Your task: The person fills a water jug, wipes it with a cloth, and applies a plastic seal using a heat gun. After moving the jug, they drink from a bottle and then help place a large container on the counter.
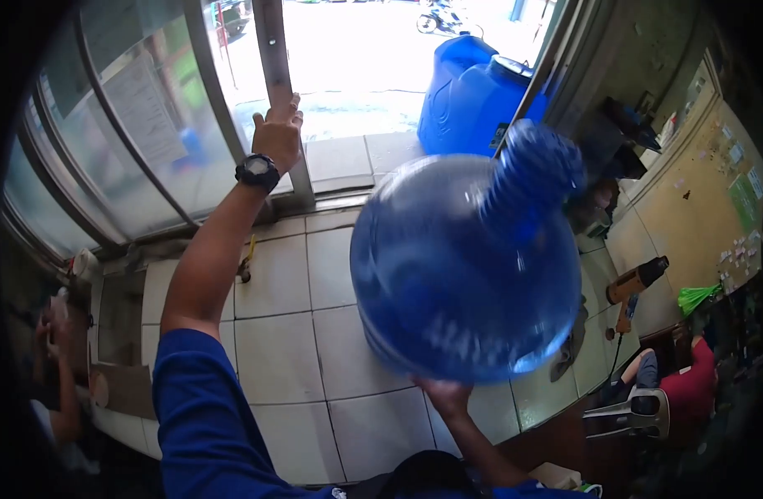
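My left hand (279,138), with a dark watch (257,171) on its wrist, is at the metal door frame (275,58). Its thumb is to the left and its fingers to the right of that upright. A large, see-through blue water jug (456,274) tilts in front of me, its ribbed neck (529,179) toward the upper right and slightly blurred. My right hand (444,394) supports the jug from its near lower side; most of the fingers are hidden beneath it.
Beyond the doorway stand blue plastic containers (473,100) and a parked motorcycle (448,18). On the white tiled counter (277,358) lie a small yellow-handled item (246,259) and a heat gun-like tool (635,281). People sit at right, near a chair (643,413), and at left.
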Tool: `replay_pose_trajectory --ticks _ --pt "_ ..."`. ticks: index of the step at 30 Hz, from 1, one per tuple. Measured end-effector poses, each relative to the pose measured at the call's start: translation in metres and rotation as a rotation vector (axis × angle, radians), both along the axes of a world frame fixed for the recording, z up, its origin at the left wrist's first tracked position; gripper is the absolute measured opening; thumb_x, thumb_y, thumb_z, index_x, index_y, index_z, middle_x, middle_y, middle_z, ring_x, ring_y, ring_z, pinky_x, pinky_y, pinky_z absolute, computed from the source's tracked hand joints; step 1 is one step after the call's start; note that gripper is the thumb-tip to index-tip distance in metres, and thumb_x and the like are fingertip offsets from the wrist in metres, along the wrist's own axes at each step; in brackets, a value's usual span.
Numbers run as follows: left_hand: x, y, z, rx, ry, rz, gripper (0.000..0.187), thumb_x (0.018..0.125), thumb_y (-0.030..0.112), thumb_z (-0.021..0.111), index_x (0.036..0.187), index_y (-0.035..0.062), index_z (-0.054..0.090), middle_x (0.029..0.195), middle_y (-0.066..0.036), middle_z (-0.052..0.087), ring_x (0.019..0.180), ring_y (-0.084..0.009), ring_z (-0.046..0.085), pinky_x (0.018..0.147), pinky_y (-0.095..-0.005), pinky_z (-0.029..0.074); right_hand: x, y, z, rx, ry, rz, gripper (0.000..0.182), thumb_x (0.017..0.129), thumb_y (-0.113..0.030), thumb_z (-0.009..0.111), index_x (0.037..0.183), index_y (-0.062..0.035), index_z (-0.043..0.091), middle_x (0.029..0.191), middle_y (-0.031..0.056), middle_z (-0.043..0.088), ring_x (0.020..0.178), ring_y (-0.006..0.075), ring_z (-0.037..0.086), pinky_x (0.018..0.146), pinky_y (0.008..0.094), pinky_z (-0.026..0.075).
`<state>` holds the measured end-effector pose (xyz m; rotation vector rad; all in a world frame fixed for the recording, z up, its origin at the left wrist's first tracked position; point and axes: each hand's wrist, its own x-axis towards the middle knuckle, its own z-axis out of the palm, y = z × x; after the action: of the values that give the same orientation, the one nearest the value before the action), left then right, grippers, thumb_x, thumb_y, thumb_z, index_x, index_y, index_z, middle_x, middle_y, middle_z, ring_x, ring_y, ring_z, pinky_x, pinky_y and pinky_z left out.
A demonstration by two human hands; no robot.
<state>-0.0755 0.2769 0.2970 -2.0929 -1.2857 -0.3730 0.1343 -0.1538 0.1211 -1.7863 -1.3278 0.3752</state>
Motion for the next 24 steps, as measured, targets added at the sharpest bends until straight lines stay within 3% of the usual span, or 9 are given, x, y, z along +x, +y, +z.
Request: replay_pose_trajectory --ticks 1,5,7,12,16,18,20,22,24 --pt "-0.007 -0.014 -0.008 -0.010 0.003 0.013 0.041 0.076 0.010 0.060 0.117 0.0078 0.062 0.142 -0.010 0.043 0.112 -0.0275 0.055 0.093 -0.0517 0.041 -0.002 0.018 -0.013 0.056 0.344 -0.038 0.113 0.055 -0.044 0.091 0.138 0.0056 0.031 0.134 0.0186 0.044 0.127 0.0307 0.039 0.110 0.0427 0.027" --pt "-0.055 -0.128 -0.084 -0.093 -0.273 -0.245 0.048 0.071 0.014 0.064 0.118 0.0072 0.058 0.141 -0.019 0.041 0.107 -0.0318 0.056 0.090 -0.0457 0.043 -0.015 0.089 -0.017 0.241 0.128 -0.196 0.147 0.050 -0.050 0.091 0.146 0.0040 -0.007 0.150 0.0276 0.010 0.138 0.0361 0.020 0.115 0.0431 0.015" --pt "-0.098 -0.203 -0.124 -0.299 -0.429 -0.180 0.050 0.069 0.017 0.065 0.118 0.0074 0.058 0.140 -0.019 0.042 0.109 -0.0341 0.055 0.090 -0.0453 0.044 -0.028 0.125 -0.024 0.284 0.090 -0.220 0.148 0.049 -0.050 0.091 0.146 0.0044 -0.007 0.150 0.0279 0.009 0.140 0.0368 0.016 0.115 0.0436 0.015" --pt "-0.261 -0.349 -0.185 -0.423 -0.709 0.510 0.048 0.070 0.009 0.063 0.117 0.0009 0.058 0.131 -0.026 0.049 0.124 -0.0406 0.044 0.104 -0.0450 0.038 -0.050 0.209 -0.029 0.331 0.081 -0.251 0.151 0.048 -0.054 0.090 0.146 0.0045 -0.009 0.151 0.0298 0.003 0.141 0.0416 0.011 0.114 0.0480 0.015" --pt "-0.437 -0.454 -0.233 -0.311 -0.834 1.227 0.067 0.079 0.028 0.071 0.135 0.0028 0.043 0.136 -0.022 0.045 0.127 -0.0373 0.042 0.104 -0.0421 0.036 -0.061 0.271 -0.028 0.378 0.102 -0.267 0.149 0.049 -0.053 0.090 0.146 0.0042 -0.007 0.152 0.0289 0.005 0.142 0.0407 0.010 0.115 0.0474 0.014" --pt "-0.584 -0.536 -0.309 -0.090 -0.783 1.474 0.059 0.085 0.034 0.065 0.131 0.0019 0.047 0.138 -0.018 0.044 0.126 -0.0373 0.042 0.103 -0.0446 0.036 -0.066 0.299 -0.028 0.457 0.077 -0.275 0.147 0.049 -0.050 0.091 0.147 0.0041 -0.005 0.152 0.0285 0.006 0.142 0.0398 0.010 0.115 0.0469 0.014" --pt "-0.657 -0.589 -0.329 -0.154 -1.656 1.204 0.075 0.086 0.054 0.060 0.136 -0.0001 0.043 0.142 -0.015 0.042 0.127 -0.0327 0.041 0.106 -0.0418 0.033 -0.062 0.325 -0.030 0.498 0.060 -0.290 0.146 0.049 -0.049 0.091 0.147 0.0040 -0.004 0.152 0.0283 0.006 0.142 0.0393 0.010 0.115 0.0467 0.013" --pt "-0.670 -0.576 -0.318 -0.323 -1.945 1.068 0.080 0.085 0.058 0.058 0.138 0.0002 0.042 0.143 -0.015 0.041 0.128 -0.0311 0.040 0.107 -0.0409 0.031 -0.038 0.352 -0.039 0.609 -0.019 -0.138 0.126 0.066 -0.046 0.084 0.148 0.0039 0.002 0.153 0.0238 0.010 0.143 0.0343 0.010 0.116 0.0441 0.014" --pt "-0.673 -0.571 -0.311 -0.664 -2.496 0.715 0.091 0.083 0.068 0.053 0.142 0.0007 0.038 0.145 -0.014 0.040 0.130 -0.0278 0.039 0.109 -0.0391 0.028 0.002 0.390 -0.051 0.707 0.379 -0.007 0.087 0.086 -0.040 0.065 0.146 0.0032 0.020 0.150 0.0162 0.026 0.140 0.0281 0.022 0.115 0.0386 0.017"
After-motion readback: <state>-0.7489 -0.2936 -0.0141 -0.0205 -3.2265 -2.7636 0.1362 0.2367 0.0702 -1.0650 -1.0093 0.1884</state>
